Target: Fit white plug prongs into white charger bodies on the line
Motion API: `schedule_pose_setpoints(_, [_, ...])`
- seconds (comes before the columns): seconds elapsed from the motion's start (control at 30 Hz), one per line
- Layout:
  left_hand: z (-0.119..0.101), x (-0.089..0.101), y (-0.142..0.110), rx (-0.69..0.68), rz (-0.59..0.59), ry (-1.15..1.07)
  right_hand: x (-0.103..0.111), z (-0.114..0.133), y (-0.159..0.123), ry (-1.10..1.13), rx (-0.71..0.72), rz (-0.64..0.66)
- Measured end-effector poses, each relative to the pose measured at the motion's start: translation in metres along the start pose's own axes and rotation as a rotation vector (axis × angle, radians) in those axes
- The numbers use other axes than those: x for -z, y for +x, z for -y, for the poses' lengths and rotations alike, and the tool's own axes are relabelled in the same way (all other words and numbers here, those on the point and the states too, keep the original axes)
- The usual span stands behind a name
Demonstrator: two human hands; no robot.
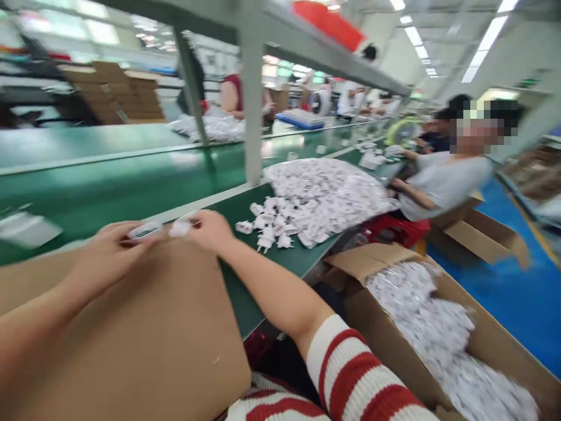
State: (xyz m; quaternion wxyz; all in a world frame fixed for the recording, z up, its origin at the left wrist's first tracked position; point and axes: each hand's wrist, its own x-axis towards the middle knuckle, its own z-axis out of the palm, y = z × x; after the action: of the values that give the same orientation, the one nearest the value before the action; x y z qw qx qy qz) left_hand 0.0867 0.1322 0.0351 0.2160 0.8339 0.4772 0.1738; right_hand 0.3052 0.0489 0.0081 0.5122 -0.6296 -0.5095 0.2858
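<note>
My left hand (107, 251) pinches a small white plastic part (144, 230) above a brown cardboard sheet (144, 339). Close beside it, my right hand (210, 229) is closed on another small white piece (180, 227); the two pieces nearly meet. My right arm wears a red and white striped sleeve (350, 374). A large heap of white plug parts (319, 196) lies on the green table (245, 292) to the right of my hands. Motion blurs the whole view.
An open cardboard box (438, 333) full of white parts stands at lower right. A grey post (253, 105) and a green conveyor (109, 175) run behind. A seated person (442, 175) works at right, others farther back. Blue floor at far right.
</note>
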Motion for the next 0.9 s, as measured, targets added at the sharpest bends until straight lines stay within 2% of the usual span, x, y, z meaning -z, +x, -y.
schedule_pose_setpoints(0.07, [-0.005,-0.01,-0.033,-0.11,0.069,-0.132,-0.027,-0.004,-0.006,0.137,-0.003,0.093])
schedule_pose_setpoints(0.13, [-0.004,-0.021,-0.053,-0.16,0.083,-0.214,-0.04,-0.005,-0.012,0.299,-0.064,0.135])
schedule_pose_setpoints(0.27, [0.006,-0.03,-0.07,-0.193,0.027,-0.296,-0.04,0.004,-0.024,0.506,-0.232,0.203])
schedule_pose_setpoints(0.4, [0.01,-0.029,-0.074,-0.147,0.082,-0.381,-0.044,0.015,-0.035,0.501,-0.176,0.167])
schedule_pose_setpoints(0.53, [0.012,-0.03,-0.072,-0.152,0.113,-0.439,-0.05,0.018,-0.044,0.371,-0.011,0.171])
schedule_pose_setpoints(0.7, [0.011,-0.029,-0.071,-0.156,0.127,-0.516,-0.048,0.023,-0.054,-0.058,0.287,0.204])
schedule_pose_setpoints(0.9, [0.012,-0.027,-0.07,-0.136,0.125,-0.527,-0.045,0.029,-0.055,-0.371,0.434,0.225])
